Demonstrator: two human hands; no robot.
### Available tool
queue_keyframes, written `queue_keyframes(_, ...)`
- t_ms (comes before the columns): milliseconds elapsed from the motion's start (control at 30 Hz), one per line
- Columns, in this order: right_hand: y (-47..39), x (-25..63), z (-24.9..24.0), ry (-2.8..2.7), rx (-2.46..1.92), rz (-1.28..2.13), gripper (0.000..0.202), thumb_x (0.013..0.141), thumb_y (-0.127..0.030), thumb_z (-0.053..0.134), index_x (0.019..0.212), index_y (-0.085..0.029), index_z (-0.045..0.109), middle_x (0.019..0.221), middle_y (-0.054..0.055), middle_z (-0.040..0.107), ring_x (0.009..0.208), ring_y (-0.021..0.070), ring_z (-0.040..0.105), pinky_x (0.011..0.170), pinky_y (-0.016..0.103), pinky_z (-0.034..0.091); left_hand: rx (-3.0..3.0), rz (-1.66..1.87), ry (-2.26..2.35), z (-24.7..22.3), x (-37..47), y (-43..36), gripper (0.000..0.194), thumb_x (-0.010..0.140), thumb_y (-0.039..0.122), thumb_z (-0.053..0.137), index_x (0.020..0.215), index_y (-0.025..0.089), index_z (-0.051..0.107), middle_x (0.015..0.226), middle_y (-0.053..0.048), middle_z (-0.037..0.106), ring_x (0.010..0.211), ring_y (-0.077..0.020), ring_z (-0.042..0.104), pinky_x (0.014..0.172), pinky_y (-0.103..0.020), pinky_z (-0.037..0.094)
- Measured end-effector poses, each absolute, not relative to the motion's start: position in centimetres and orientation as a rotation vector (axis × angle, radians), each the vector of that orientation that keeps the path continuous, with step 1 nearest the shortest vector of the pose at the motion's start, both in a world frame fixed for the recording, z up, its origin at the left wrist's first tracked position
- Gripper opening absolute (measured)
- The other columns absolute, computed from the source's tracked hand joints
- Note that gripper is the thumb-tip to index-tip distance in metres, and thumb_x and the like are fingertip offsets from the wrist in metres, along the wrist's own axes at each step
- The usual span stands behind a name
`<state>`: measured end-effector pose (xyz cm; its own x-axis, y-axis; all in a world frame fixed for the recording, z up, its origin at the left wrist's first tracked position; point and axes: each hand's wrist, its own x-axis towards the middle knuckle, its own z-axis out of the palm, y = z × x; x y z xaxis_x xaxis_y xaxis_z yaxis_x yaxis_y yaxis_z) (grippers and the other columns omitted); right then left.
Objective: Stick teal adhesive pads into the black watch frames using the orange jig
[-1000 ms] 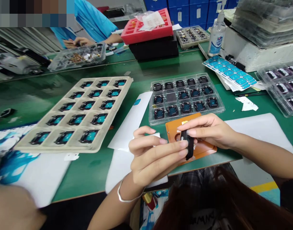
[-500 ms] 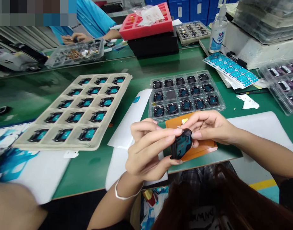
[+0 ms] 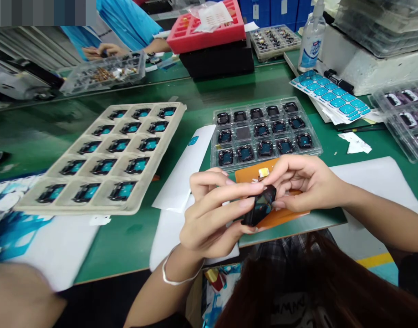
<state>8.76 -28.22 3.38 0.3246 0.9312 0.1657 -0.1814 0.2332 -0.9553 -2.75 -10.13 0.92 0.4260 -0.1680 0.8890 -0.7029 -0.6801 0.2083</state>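
In front of me is a black smartwatch case (image 3: 259,210), its glossy face tilted to the right. My left hand (image 3: 212,216) grips it between the fingers above and the thumb below. At its upper right edge, my right hand (image 3: 304,182) pinches with thumb and forefinger; whether a thin film lies between them I cannot tell. Beneath the hands lies an orange pad (image 3: 243,172) with a small yellow-and-white piece (image 3: 263,172) on it. Just beyond stands a clear tray (image 3: 214,161) of similar black cases, one pocket of which shows no case.
At left, a beige tray (image 3: 140,200) holds black frames with teal faces. A white sheet (image 3: 175,182) lies between the trays. Blue sticker sheets (image 3: 332,95), a pump bottle (image 3: 311,43) and a red bin (image 3: 209,38) stand farther back. Across the bench, a co-worker's hands (image 3: 106,50) are busy.
The watch case has turned slightly, so its face shows darker and more edge-on. My right hand's fingers have curled in closer at its edge. The view has shifted a little.
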Motion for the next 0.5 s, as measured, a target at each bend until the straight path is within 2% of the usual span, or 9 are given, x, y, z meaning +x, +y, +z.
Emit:
queue_keyframes(233,-28.3,9.1,3.4,-0.884,-1.065,0.970,0.025,0.069,-0.010,0.077,0.088,-0.016,0.063,0.078,-0.001,0.070,0.065,0.0068,0.067,0.061,0.015,0.056,2.045,1.175,-0.753,0.8,-2.4,-9.7,0.045,0.093,0.035,0.063,0.137,0.025,0.056,0.119,-0.007,0.072,0.097,-0.0232,0.051,0.082,-0.042,0.045)
queue_keyframes(367,-28.9,8.0,3.2,-0.826,-1.217,0.924,0.028,0.066,-0.016,0.082,0.078,-0.019,0.057,0.073,-0.003,0.068,0.059,0.0073,0.065,0.055,0.014,0.053,2.081,1.001,-0.687,1.4,-2.9,-10.7,0.031,0.101,0.030,0.051,0.130,0.024,0.057,0.127,-0.009,0.069,0.101,-0.0183,0.058,0.089,-0.039,0.046)
queue_keyframes(433,-29.3,7.4,2.6,-0.734,-1.354,0.868,0.029,0.066,-0.023,0.084,0.080,-0.023,0.058,0.077,-0.001,0.071,0.069,0.0133,0.072,0.062,0.019,0.058,2.084,0.946,-0.614,1.5,-2.9,-11.5,0.025,0.104,0.029,0.043,0.119,0.020,0.060,0.123,-0.010,0.070,0.101,-0.0148,0.062,0.090,-0.035,0.049)
queue_keyframes(500,-29.5,7.5,1.8,-0.566,-1.502,0.787,0.043,0.065,-0.033,0.086,0.101,-0.032,0.062,0.089,0.004,0.075,0.084,0.0229,0.075,0.077,0.030,0.061,2.122,0.956,-0.557,1.2,-2.2,-11.7,0.031,0.105,0.033,0.037,0.113,0.016,0.062,0.122,-0.011,0.070,0.107,-0.0140,0.064,0.095,-0.034,0.049)
